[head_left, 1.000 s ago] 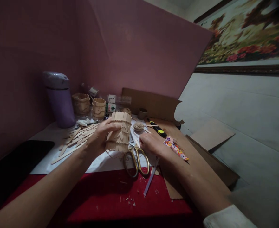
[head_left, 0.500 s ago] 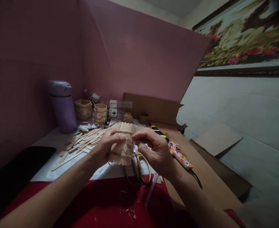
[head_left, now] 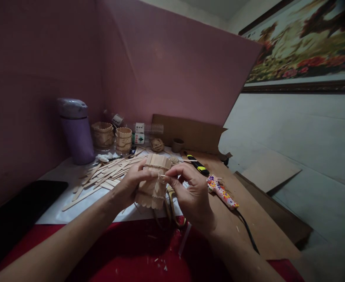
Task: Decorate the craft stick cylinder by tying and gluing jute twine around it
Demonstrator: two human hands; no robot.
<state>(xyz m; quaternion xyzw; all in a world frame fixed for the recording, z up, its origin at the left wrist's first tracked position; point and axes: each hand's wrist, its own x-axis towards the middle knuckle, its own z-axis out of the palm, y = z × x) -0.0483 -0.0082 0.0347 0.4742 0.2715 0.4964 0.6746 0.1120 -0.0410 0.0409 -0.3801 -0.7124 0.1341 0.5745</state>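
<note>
My left hand [head_left: 129, 184] is wrapped round a small cup made of wooden craft sticks [head_left: 153, 184], holding it just above the table. My right hand [head_left: 190, 192] is beside the cup, its thumb and forefinger pinched on a thin piece at the cup's twine band; what it pinches is too small to name. Gold-handled scissors [head_left: 172, 211] lie under my right hand, mostly hidden.
Loose wooden sticks [head_left: 102, 176] lie on white paper to the left. At the back stand a purple flask [head_left: 76, 131], two finished stick cups [head_left: 123, 141], a twine ball [head_left: 157, 145] and a small pot [head_left: 177, 145]. A patterned glue gun [head_left: 221, 192] and a black-and-yellow cutter [head_left: 197, 164] lie on cardboard at right. A black phone [head_left: 16, 211] lies at left.
My right hand left the table near the scissors and came up to the stick cup, then pinched at its band. The left hand kept hold of the cup.
</note>
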